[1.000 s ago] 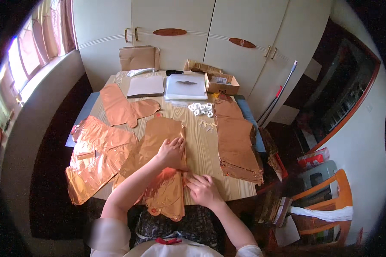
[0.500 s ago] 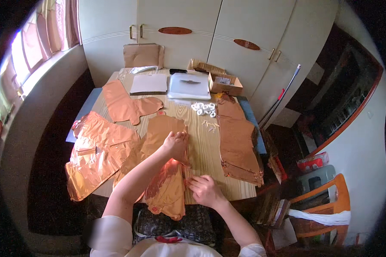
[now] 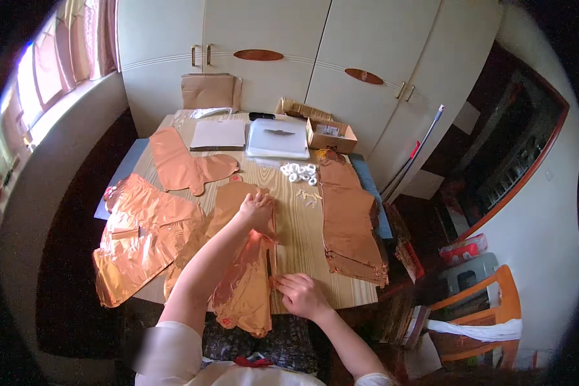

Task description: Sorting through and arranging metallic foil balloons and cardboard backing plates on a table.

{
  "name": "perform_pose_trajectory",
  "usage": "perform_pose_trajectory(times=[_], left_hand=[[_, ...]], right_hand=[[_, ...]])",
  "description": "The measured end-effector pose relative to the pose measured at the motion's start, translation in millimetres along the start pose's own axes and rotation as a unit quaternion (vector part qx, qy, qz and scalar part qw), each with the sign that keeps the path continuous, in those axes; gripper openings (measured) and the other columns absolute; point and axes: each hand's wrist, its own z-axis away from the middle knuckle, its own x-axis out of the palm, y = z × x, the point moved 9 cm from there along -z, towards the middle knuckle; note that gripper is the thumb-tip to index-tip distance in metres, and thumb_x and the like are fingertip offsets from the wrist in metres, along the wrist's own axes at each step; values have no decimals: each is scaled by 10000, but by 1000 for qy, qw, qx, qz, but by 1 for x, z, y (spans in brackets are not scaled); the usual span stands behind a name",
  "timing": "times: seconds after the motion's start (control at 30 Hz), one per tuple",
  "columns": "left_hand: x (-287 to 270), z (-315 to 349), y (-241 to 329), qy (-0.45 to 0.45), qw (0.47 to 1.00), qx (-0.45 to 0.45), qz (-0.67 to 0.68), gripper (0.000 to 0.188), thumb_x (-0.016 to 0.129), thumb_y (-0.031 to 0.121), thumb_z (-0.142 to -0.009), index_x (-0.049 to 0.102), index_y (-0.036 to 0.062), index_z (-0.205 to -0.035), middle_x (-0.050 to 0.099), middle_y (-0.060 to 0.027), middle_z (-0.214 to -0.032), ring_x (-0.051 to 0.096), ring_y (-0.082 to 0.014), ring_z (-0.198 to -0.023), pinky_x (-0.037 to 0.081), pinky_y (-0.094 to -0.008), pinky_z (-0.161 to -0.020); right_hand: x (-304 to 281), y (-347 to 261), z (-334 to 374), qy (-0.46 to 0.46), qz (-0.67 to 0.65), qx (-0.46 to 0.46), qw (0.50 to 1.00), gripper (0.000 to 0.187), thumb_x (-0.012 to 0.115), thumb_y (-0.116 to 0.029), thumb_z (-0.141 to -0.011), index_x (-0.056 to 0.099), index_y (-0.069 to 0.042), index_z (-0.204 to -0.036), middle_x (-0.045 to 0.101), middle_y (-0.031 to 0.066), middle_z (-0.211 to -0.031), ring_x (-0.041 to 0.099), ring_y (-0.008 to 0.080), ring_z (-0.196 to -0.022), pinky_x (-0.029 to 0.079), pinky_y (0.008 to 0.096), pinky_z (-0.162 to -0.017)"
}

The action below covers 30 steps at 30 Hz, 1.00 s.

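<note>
A flat, copper-coloured foil balloon (image 3: 248, 283) lies in front of me, its near end hanging over the table's front edge. My left hand (image 3: 258, 211) is closed on its upper right part, fingers bent over the foil near its long side edge. Lower down, my right hand (image 3: 301, 295) has its fingertips together at the same side edge; the thumb and what it pinches are partly hidden. A narrow dark line runs along the foil between the two hands. Another crinkled, shiny foil balloon (image 3: 145, 231) spreads to the left, and a smoother foil balloon (image 3: 180, 161) lies beyond it.
On the right side rests a stack of flat copper foil balloons (image 3: 350, 222). Several white rolls (image 3: 298, 172) and small pale pieces (image 3: 309, 197) lie beside it. Farther back are a translucent plastic box (image 3: 278, 139), a white pad (image 3: 218, 133) and a cardboard box (image 3: 331, 136). A wooden chair (image 3: 508, 299) stands at right.
The whole view has shifted slightly. Both hands stay at the foil's side edge, the right one a little nearer to me, and a dark line along that edge now shows more clearly.
</note>
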Motion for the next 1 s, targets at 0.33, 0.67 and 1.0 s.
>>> perform_pose_trajectory(times=[0.33,0.67,1.0], left_hand=[[-68,67,-16,150,982,-35,104,693,504,559,-814,439,34,-1261,372,-136,-1356,390,-306,-1210,351,-467,-935],[-25,220,-63,105,982,-46,151,374,619,291,-769,554,90,-1078,534,-100,-1116,517,-280,-1041,424,-396,-844],[-16,217,-53,116,978,-61,163,515,641,379,-745,534,113,-1172,500,-70,-1241,438,-271,-1169,349,-420,-939]], right_hand=[[0,10,4,15,-30,42,999,217,554,-80,-721,631,-20,-915,624,111,-1011,574,254,-994,440,376,-868],[-6,34,-9,40,-153,95,983,260,528,-52,-781,535,-33,-1040,519,173,-1119,539,343,-1013,460,400,-858],[49,117,-73,-67,34,195,978,668,443,-435,-895,273,5,-1368,283,182,-1422,228,335,-1331,156,433,-1103]])
